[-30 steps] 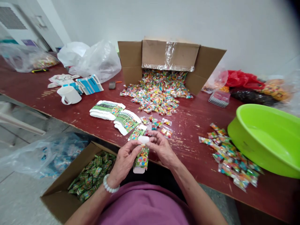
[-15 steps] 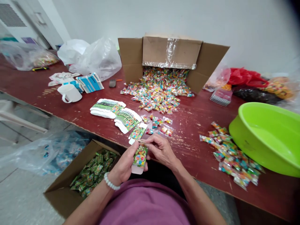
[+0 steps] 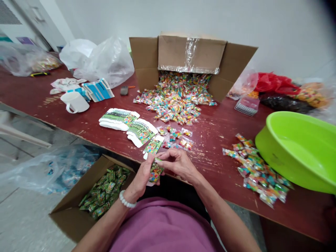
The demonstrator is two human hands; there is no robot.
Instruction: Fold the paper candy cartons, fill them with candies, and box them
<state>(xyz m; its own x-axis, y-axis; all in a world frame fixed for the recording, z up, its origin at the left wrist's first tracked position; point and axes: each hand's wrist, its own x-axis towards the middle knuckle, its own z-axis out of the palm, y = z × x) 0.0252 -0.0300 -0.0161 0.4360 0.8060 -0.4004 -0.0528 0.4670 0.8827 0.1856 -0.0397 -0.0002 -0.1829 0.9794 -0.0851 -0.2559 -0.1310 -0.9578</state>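
Observation:
A small green printed box (image 3: 155, 172) is held over the table's front edge, its lower flap partly covered by fingers. My left hand (image 3: 143, 173) is wrapped round its left side. My right hand (image 3: 178, 162) pinches at the box's top end, thumb and forefinger together. Just beyond lie a single flat green carton (image 3: 153, 145), a fanned stack of cartons (image 3: 141, 131) and another stack with white edges (image 3: 118, 119). A few wrapped candies (image 3: 176, 137) rest beside them. Behind, a large pile of wrapped candies (image 3: 178, 105) spills from an open cardboard box (image 3: 191, 54).
A lime green basin (image 3: 296, 157) and more candy packets (image 3: 258, 171) are at the right. A white mug (image 3: 76, 102) and plastic bags (image 3: 110, 63) sit at the left. Below the table edge, a cardboard box (image 3: 68, 206) holds filled green packs (image 3: 105, 192).
The held box has shifted slightly up and tilted, so less of its lower flap shows. My right fingers have moved over its top end. The whole view has shifted a little.

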